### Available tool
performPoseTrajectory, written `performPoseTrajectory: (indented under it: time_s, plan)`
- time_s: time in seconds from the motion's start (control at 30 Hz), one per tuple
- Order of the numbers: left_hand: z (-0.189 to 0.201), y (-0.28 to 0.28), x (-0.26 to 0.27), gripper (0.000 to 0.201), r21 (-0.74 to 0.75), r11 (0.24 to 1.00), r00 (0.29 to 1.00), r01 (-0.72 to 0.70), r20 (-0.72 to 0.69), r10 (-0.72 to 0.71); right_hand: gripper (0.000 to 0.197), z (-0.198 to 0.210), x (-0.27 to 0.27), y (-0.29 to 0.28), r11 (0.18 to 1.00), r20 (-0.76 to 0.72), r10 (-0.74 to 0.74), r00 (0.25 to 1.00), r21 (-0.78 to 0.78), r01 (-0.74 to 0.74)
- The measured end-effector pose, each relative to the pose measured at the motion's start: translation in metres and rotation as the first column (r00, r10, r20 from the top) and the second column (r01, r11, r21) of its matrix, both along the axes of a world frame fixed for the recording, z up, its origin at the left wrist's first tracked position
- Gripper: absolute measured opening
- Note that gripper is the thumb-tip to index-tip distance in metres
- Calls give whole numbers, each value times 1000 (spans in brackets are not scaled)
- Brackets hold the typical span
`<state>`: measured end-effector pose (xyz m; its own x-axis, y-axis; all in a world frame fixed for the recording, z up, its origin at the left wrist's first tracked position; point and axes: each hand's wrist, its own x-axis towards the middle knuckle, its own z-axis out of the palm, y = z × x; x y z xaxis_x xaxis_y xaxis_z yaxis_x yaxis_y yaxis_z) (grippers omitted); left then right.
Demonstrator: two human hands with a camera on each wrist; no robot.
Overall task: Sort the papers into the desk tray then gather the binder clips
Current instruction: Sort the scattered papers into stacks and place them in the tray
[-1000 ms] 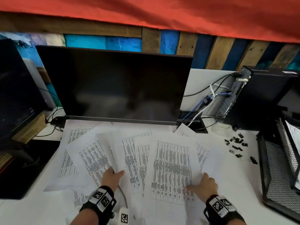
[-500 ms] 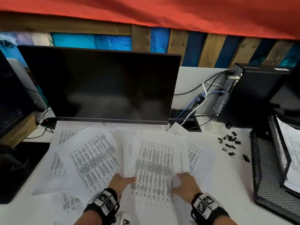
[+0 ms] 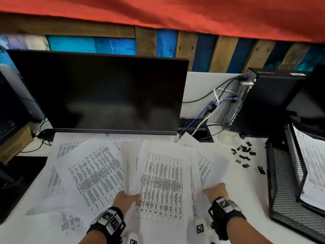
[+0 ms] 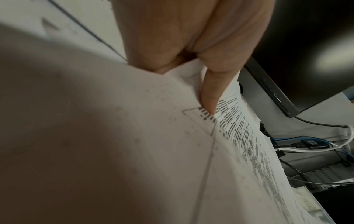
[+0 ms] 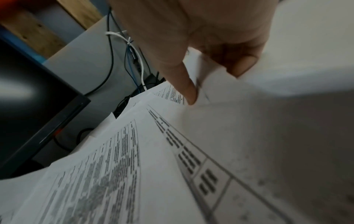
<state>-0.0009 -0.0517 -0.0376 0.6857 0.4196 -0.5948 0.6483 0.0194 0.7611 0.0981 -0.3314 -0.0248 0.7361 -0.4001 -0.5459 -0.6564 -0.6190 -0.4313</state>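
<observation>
My left hand (image 3: pixel 127 199) and right hand (image 3: pixel 214 191) each pinch a side of the gathered papers (image 3: pixel 163 180) in a closed grip above the counter (image 3: pixel 244 191), binder clips (image 3: pixel 243 154) scattered near the desk tray (image 3: pixel 281 182).

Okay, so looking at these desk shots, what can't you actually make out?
- Print on the held papers: too small in the head view, blurred in both wrist views.
- Left hand fingers: under the sheets in the head view.
- Right hand fingers: likewise hidden.
- Desk tray: cut off by the right edge of the head view.
- Binder clips: too small to count.
- How many sheets the stack holds: overlapped.
</observation>
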Motion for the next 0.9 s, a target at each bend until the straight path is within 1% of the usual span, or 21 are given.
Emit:
performPoseTrajectory:
  time_s: [0.07, 0.13, 0.17, 0.23, 0.27, 0.3, 0.37, 0.43, 0.57, 0.67, 0.8, 0.9]
  plan:
    - [1, 0, 0, 46, -7, 1000, 1000, -11, -7, 11, 51, -1, 1, 0, 998, 6, 0, 1000, 59, 0]
    - [3, 0, -1, 46, -15, 1000, 1000, -18, -12, 18, 45, 0, 1, 2, 998, 20, -1, 1000, 61, -1]
    - [4, 0, -1, 46, -19, 1000, 1000, -23, -15, 23, 46, 1, 1, 3, 999, 24, -15, 1000, 41, 14]
    - [6, 0, -2, 46, -21, 999, 999, -28, -19, 28, 51, 0, -1, 2, 998, 19, -38, 999, -45, 39]
    - [7, 0, -2, 46, -19, 999, 999, -29, -18, 29, 54, -1, -2, 0, 995, 30, -39, 999, -88, 41]
    - [8, -1, -2, 47, -15, 999, 999, -32, -15, 32, 54, -4, -2, -1, 995, 65, -42, 997, -91, 48]
    - [9, -2, -2, 48, -5, 999, 999, -36, -8, 36, 49, -10, -1, -2, 998, 169, -61, 984, 9, 60]
    - [8, -2, -3, 47, 5, 999, 999, -35, -12, 35, 44, -11, -1, -3, 993, 230, -93, 969, 89, 74]
    - [7, 0, -2, 48, 28, 1000, 1000, -12, -20, 13, 37, 0, -2, -17, 978, 326, -186, 927, 148, 145]
    - [8, 6, -5, 48, 88, 996, 1000, 0, -10, 1, 36, 7, -3, -38, 969, 397, -235, 887, 163, 185]
    - [11, 10, -9, 46, 113, 994, 1000, -3, 0, 3, 21, 21, -7, -61, 964, 486, -243, 840, 214, 156]
    - [13, 11, -8, 45, 109, 994, 1000, -7, 2, 7, 13, 48, -10, -71, 966, 566, -233, 791, 230, 120]
